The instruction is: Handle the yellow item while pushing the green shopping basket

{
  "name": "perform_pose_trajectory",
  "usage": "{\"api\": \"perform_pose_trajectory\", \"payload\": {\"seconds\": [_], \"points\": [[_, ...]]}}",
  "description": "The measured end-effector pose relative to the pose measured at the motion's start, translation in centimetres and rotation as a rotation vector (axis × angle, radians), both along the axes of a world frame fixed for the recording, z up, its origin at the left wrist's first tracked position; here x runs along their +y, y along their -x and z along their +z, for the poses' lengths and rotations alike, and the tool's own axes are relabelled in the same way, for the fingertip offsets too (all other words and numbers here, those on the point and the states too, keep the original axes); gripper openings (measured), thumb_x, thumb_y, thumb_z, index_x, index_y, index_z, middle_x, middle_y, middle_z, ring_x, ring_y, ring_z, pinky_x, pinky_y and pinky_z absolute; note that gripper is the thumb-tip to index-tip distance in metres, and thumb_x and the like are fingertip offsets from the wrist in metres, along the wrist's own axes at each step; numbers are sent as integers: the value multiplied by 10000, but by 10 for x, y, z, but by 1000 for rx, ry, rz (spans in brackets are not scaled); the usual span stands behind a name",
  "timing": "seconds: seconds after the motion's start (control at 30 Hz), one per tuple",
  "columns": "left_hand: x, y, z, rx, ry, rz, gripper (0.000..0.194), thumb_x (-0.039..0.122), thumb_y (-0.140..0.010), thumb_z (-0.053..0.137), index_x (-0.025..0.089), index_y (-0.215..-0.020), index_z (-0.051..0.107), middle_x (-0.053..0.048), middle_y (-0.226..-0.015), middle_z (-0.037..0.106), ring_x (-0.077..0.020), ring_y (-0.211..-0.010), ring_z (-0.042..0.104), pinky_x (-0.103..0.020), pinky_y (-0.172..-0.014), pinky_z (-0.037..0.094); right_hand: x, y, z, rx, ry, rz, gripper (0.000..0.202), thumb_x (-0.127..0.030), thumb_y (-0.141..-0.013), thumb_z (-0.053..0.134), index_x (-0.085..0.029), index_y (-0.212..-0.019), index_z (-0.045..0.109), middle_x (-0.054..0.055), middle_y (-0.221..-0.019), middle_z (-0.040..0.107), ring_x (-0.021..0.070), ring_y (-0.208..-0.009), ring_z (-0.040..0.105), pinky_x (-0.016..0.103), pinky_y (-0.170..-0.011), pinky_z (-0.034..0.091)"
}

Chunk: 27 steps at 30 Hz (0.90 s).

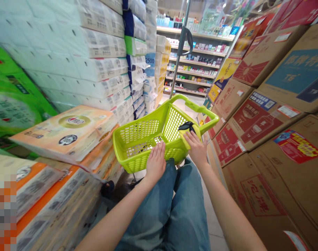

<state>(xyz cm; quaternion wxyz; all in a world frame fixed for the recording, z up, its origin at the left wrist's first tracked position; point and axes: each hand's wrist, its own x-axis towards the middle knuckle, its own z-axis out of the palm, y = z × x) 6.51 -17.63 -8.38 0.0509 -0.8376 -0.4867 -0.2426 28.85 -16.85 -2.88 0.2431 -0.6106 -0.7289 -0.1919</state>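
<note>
A lime-green plastic basket [138, 130] with perforated walls stands tilted in front of my knees, its long handle reaching to the upper right. My left hand [157, 161] lies with extended fingers against the basket's near rim and holds nothing. A yellow and black cloth [185, 134] is in my right hand [197, 148], pressed at the near right side of the basket by the handle. Through the basket's mesh the floor shows.
Stacked tissue packs [106, 45] rise on the left, with orange-and-white cartons [77, 129] lower down. Cardboard boxes [274, 118] line the right side. A metal pole [178, 66] stands beyond the basket, before stocked shelves [198, 52].
</note>
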Motion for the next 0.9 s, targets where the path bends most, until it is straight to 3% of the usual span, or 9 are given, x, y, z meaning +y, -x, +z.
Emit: {"api": "perform_pose_trajectory", "payload": {"seconds": [0.1,0.17,0.27,0.4,0.5,0.63,0.8,0.9], "points": [[0,-1,-1,-7,-12,8,800,209,-896,471,105,-1587,82,-116,-1635,247,-240,-1515,221,-417,-1237,206,10,-28,10,47,-60,-121,658,-16,-738,464,-270,-1334,577,51,-1430,583,259,-1377,476,622,-1196,39],[0,-3,-2,-32,-22,23,750,277,-951,435,121,-1589,74,-114,-1629,263,-242,-1508,245,-427,-1230,227,13,-26,9,82,-90,-171,670,-26,-724,468,-266,-1340,576,58,-1429,583,272,-1376,476,629,-1188,73],[0,-5,-2,-64,-35,37,696,381,-1005,370,137,-1591,83,-108,-1620,285,-245,-1499,271,-436,-1223,244,11,4,-4,114,-91,-153,698,-21,-711,469,-265,-1358,564,56,-1428,584,274,-1385,464,609,-1189,107],[1,-5,-2,-56,-39,38,671,402,-1021,336,135,-1589,99,-100,-1620,286,-232,-1504,259,-423,-1227,240,-2,58,-27,107,-12,5,669,-17,-756,468,-263,-1373,551,40,-1432,581,247,-1393,456,548,-1213,111],[1,-4,-2,-41,-34,41,653,399,-1025,326,133,-1586,126,-92,-1621,286,-221,-1508,247,-410,-1232,232,-9,71,-31,60,43,96,636,-33,-797,478,-262,-1387,535,31,-1456,558,227,-1409,437,509,-1224,115],[1,-4,-1,-41,-31,39,657,417,-1025,325,121,-1583,141,-95,-1622,282,-227,-1506,251,-414,-1230,238,-4,37,-11,-36,76,131,660,-6,-790,473,-287,-1385,531,9,-1451,564,208,-1398,452,516,-1228,65],[1,-5,-1,-47,-33,40,667,418,-1023,335,130,-1587,126,-96,-1615,297,-239,-1496,279,-420,-1230,234,13,-29,16,33,-32,-107,641,-12,-758,476,-284,-1328,584,23,-1423,591,242,-1375,481,567,-1206,83],[1,-6,-1,-35,-32,46,632,380,-1029,318,128,-1584,148,-91,-1614,303,-234,-1496,279,-413,-1232,225,18,-30,12,103,-90,-205,652,-24,-745,476,-271,-1340,578,41,-1436,578,265,-1379,475,597,-1188,111]]}}
